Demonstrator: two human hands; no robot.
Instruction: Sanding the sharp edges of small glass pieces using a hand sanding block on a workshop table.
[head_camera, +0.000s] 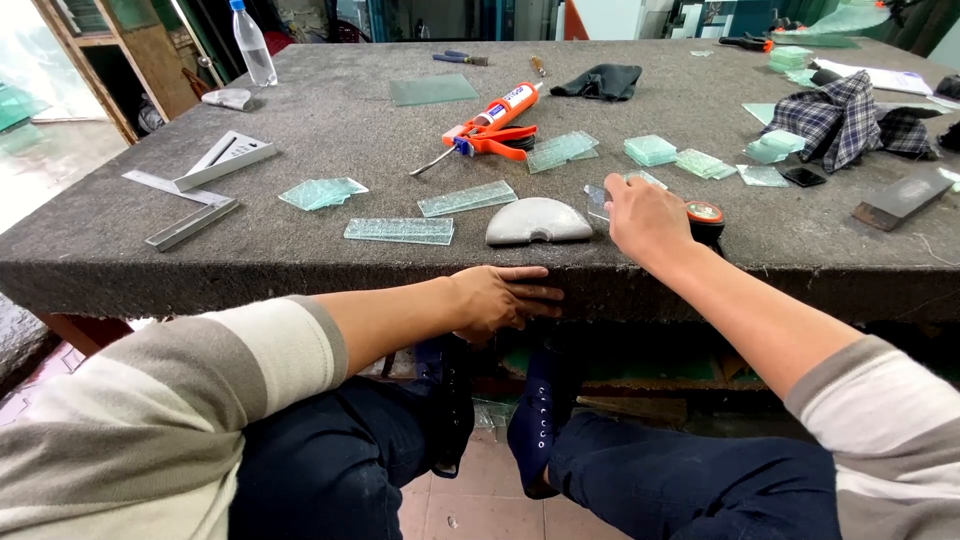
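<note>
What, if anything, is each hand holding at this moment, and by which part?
The left hand holds nothing; it rests flat on the table edge. The right hand covers a small glass piece; a grip cannot be told.

Left hand (497, 298) lies flat, palm down, fingers stretched together and pointing toward three o'clock, forearm running back to eight o'clock into a striped sleeve. Right hand (645, 215) sits higher, at about one o'clock from the left, knuckles up, fingers curled downward. Its forearm slants away to five o'clock. The two hands are apart.
</note>
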